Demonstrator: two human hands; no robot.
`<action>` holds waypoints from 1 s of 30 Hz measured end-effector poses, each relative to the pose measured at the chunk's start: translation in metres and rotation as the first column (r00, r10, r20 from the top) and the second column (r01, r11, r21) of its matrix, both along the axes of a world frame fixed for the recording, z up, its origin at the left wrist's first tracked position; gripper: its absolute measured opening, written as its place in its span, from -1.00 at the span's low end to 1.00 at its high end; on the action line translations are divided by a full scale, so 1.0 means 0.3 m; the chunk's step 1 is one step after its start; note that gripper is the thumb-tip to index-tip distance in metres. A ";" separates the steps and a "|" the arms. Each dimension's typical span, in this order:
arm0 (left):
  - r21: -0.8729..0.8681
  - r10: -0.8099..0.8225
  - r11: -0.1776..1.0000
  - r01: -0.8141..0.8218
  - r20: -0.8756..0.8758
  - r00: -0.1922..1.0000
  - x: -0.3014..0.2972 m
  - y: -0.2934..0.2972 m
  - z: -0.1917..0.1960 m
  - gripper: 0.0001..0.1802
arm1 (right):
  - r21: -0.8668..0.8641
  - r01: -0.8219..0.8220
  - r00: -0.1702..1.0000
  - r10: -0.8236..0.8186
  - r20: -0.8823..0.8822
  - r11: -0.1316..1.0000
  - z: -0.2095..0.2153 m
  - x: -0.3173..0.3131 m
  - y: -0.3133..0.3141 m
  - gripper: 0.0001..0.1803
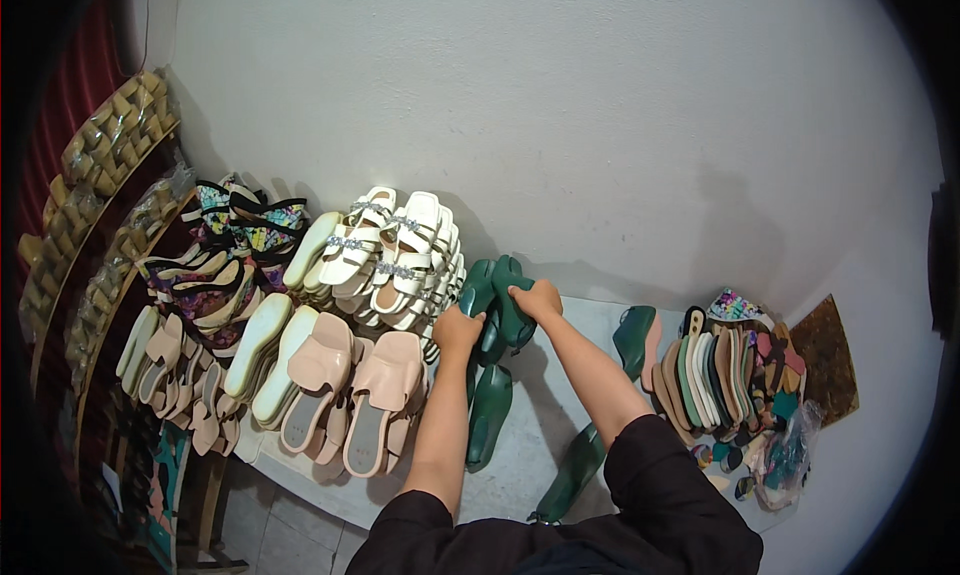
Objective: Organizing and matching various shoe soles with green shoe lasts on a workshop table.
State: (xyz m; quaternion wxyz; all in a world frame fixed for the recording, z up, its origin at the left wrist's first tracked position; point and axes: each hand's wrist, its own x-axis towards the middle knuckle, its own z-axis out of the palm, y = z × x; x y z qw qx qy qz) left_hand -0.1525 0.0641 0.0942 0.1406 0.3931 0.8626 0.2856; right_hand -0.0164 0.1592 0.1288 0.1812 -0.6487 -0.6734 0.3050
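Observation:
Both my arms reach forward over the pale table (545, 395) to a group of dark green shoe lasts near the wall. My left hand (459, 329) is closed around one shoe last (478, 283). The fingers of my right hand (538, 301) grip another green last (514, 320), held upright right beside the first. More lasts show partly behind and below my hands. One loose green last (489, 415) lies on the table just below them, and a further last (573, 475) rests near the front edge, close to my right sleeve.
Stacked white sandals (405, 250) and beige slides (385, 400) stand left of my hands. Floral-patterned footwear (255, 220) sits farther left, by shelves of bagged wooden-coloured heels (125, 125). At right are a green last (632, 340), a row of insoles (705, 380) and a plastic bag (787, 465).

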 end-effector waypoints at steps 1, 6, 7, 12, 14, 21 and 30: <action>-0.001 0.005 1.000 -0.005 0.003 1.000 -0.004 0.006 -0.003 -0.54 | -0.001 -0.005 1.000 0.005 0.003 1.000 -0.003 -0.025 0.005 -0.35; 0.059 0.063 0.996 -0.062 -0.010 0.998 -0.001 0.034 -0.008 -0.51 | 0.016 0.045 0.997 -0.046 0.059 0.999 -0.010 -0.094 0.034 -0.51; 0.059 0.075 0.996 -0.073 -0.032 0.997 -0.002 0.044 -0.005 -0.51 | 0.009 0.038 0.997 -0.039 0.064 0.999 -0.006 -0.103 0.035 -0.51; 0.121 0.084 0.989 -0.079 -0.032 0.996 -0.026 0.068 -0.011 -0.56 | 0.056 0.048 0.992 -0.054 0.116 0.997 -0.037 -0.122 0.026 -0.51; 0.127 0.083 0.989 -0.079 -0.029 0.996 -0.009 0.079 -0.021 -0.56 | 0.031 0.030 0.990 -0.034 0.137 0.999 -0.041 -0.110 0.027 -0.53; 0.136 0.069 0.988 -0.072 0.026 0.997 -0.029 0.069 -0.053 -0.55 | 0.091 -0.061 0.978 0.041 0.205 0.994 -0.039 -0.126 -0.002 -0.55; 0.066 -0.111 0.992 0.111 -0.006 0.994 -0.098 0.070 -0.015 -0.55 | 0.137 -0.065 0.998 0.066 -0.003 0.988 -0.083 -0.166 0.028 -0.42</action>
